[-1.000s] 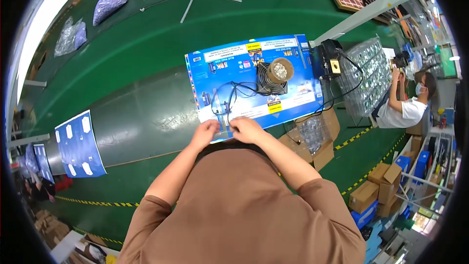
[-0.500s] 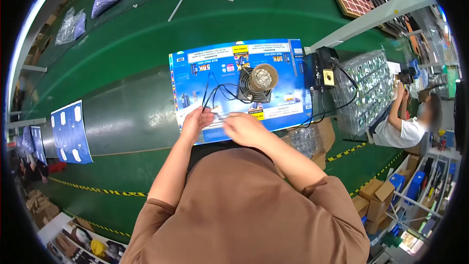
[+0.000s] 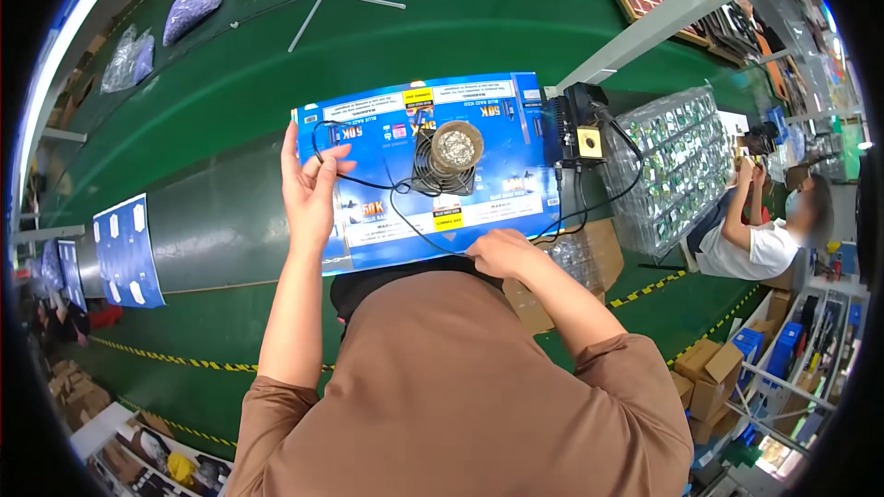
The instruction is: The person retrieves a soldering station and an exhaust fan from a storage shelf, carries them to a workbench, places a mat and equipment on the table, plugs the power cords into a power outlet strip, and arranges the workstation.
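Observation:
My left hand (image 3: 313, 191) is raised at the left edge of the printed blue sheet (image 3: 368, 207). Its index finger is stretched upward, and a thin black cable (image 3: 366, 183) runs between its thumb and the other fingers. Near the sheet's front edge, my right hand (image 3: 502, 253) is closed around another stretch of this cable. The cable leads toward a small black fan (image 3: 444, 182) with a wire guard, lying on the sheet. On the fan stands a brown round tub (image 3: 458, 146) with crumpled silvery material inside.
Right of the sheet stands a black device (image 3: 578, 120) with cords. Beyond it lie clear trays (image 3: 668, 156) of green circuit boards, and a co-worker (image 3: 769, 244) sits there. A grey post (image 3: 663, 23) rises behind. Purple-filled bags (image 3: 193, 11) lie at the far left.
My left hand has moved left and up, drawing the cable out. My right hand has shifted right and closed on the cable. The camera view has also shifted slightly.

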Available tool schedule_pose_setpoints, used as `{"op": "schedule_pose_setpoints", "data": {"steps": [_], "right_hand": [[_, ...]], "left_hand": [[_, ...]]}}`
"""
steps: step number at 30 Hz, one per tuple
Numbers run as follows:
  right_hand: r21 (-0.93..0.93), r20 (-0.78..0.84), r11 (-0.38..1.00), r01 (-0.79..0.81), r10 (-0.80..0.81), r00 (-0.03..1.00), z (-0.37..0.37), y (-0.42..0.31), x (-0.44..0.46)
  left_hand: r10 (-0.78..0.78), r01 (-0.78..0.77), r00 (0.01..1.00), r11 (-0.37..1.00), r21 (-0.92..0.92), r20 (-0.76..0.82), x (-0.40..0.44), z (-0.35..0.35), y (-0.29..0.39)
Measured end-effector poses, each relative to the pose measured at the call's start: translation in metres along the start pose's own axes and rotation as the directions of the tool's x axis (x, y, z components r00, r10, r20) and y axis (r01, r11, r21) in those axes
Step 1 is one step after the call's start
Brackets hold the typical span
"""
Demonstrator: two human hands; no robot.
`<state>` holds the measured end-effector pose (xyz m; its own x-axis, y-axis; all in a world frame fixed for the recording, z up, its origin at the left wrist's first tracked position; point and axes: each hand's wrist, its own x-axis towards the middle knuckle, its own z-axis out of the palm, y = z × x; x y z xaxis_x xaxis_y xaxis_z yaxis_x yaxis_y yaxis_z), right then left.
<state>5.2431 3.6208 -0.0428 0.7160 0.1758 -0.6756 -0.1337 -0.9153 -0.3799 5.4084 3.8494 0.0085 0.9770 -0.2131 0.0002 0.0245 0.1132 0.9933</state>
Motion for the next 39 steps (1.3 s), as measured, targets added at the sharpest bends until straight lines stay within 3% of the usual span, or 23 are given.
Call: {"op": "schedule_pose_setpoints", "data": {"steps": [2, 4, 6, 8, 10, 11, 12, 13, 16, 18, 20, 21, 24, 26, 28, 29, 31, 32, 34, 36, 37, 38, 39], "right_hand": [[0.02, -0.053, 0.999, 0.043, -0.042, 0.998, 0.005, -0.001, 0.011], [0.028, -0.091, 0.994, 0.105, -0.102, 0.991, 0.015, -0.007, 0.03], [0.066, -0.122, 0.967, 0.247, -0.238, 0.964, 0.019, -0.023, 0.053], [0.166, -0.137, 0.923, 0.347, -0.327, 0.935, 0.017, -0.047, 0.073], [0.231, -0.248, 0.825, 0.516, -0.463, 0.851, 0.01, -0.072, 0.082], [0.232, -0.244, 0.822, 0.519, -0.468, 0.849, 0.004, -0.086, 0.08], [0.378, -0.276, 0.74, 0.557, -0.484, 0.83, -0.003, -0.098, 0.078], [0.511, -0.311, 0.634, 0.581, -0.494, 0.812, -0.011, -0.108, 0.072], [0.601, -0.33, 0.492, 0.631, -0.566, 0.755, -0.037, -0.127, 0.046], [0.593, -0.371, 0.431, 0.68, -0.604, 0.706, -0.057, -0.136, 0.018], [0.617, -0.401, 0.361, 0.699, -0.621, 0.674, -0.071, -0.135, -0.003], [0.544, -0.45, 0.368, 0.754, -0.63, 0.633, -0.081, -0.132, -0.015], [0.408, -0.573, 0.349, 0.844, -0.622, 0.534, -0.115, -0.109, -0.053], [0.366, -0.659, 0.415, 0.833, -0.517, 0.547, -0.13, -0.09, -0.073], [0.297, -0.753, 0.438, 0.849, -0.44, 0.49, -0.139, -0.075, -0.093], [0.278, -0.789, 0.397, 0.875, -0.425, 0.444, -0.14, -0.069, -0.103], [0.175, -0.847, 0.306, 0.936, -0.439, 0.301, -0.148, -0.057, -0.122], [0.093, -0.861, 0.253, 0.963, -0.465, 0.205, -0.154, -0.049, -0.132], [-0.016, -0.847, 0.278, 0.96, -0.514, 0.135, -0.161, -0.029, -0.155], [-0.041, -0.916, 0.257, 0.965, -0.395, 0.067, -0.152, -0.014, -0.171], [-0.024, -0.916, 0.361, 0.932, -0.382, 0.124, -0.149, 0.002, -0.184], [-0.028, -0.917, 0.362, 0.932, -0.38, 0.121, -0.144, 0.006, -0.187], [0.033, -0.94, 0.498, 0.866, -0.279, 0.196, -0.137, 0.01, -0.189]], "left_hand": [[-0.086, 0.086, 0.996, 0.996, -0.024, 0.014, -0.004, -0.001, 0.006], [-0.129, 0.134, 0.976, 0.991, -0.018, 0.176, -0.005, -0.003, 0.003], [-0.157, 0.168, 0.968, 0.985, -0.04, 0.195, -0.008, -0.006, -0.002], [-0.167, 0.149, 0.956, 0.985, 0.092, 0.241, -0.011, -0.006, 0.0], [-0.165, 0.141, 0.955, 0.983, 0.114, 0.247, -0.016, -0.012, 0.001], [-0.054, -0.077, 0.945, 0.921, 0.381, 0.321, -0.017, -0.014, 0.009], [0.027, -0.298, 0.907, 0.748, 0.593, 0.421, -0.019, -0.015, 0.016], [0.026, -0.295, 0.908, 0.747, 0.596, 0.417, -0.021, -0.018, 0.021], [-0.067, -0.301, 0.879, 0.689, 0.659, 0.472, -0.025, -0.025, 0.032], [-0.094, -0.29, 0.854, 0.73, 0.618, 0.512, -0.023, -0.032, 0.039], [-0.064, -0.088, 0.9, 0.943, 0.322, 0.432, -0.025, -0.03, 0.048], [0.053, -0.2, 0.891, 0.937, 0.286, 0.45, -0.021, -0.032, 0.051], [0.03, -0.08, 0.962, 0.982, 0.173, 0.273, -0.01, -0.04, 0.025], [-0.163, -0.006, 0.92, 0.903, 0.429, 0.356, -0.01, -0.04, 0.005], [-0.206, -0.1, 0.875, 0.808, 0.581, 0.437, -0.018, -0.03, -0.029], [-0.201, -0.156, 0.854, 0.78, 0.606, 0.479, -0.023, -0.027, -0.05], [-0.373, 0.025, 0.829, 0.77, 0.637, 0.418, -0.031, -0.015, -0.075], [-0.374, 0.024, 0.826, 0.771, 0.637, 0.421, -0.036, -0.012, -0.086], [-0.285, -0.223, 0.837, 0.601, 0.767, 0.467, -0.045, -0.007, -0.105], [-0.192, -0.302, 0.865, 0.539, 0.786, 0.464, -0.048, -0.005, -0.107], [-0.266, -0.237, 0.88, 0.473, 0.849, 0.394, -0.046, -0.005, -0.103], [-0.333, -0.172, 0.888, 0.399, 0.901, 0.317, -0.044, -0.006, -0.101], [-0.23, -0.192, 0.924, 0.418, 0.888, 0.307, -0.042, -0.014, -0.11]]}}
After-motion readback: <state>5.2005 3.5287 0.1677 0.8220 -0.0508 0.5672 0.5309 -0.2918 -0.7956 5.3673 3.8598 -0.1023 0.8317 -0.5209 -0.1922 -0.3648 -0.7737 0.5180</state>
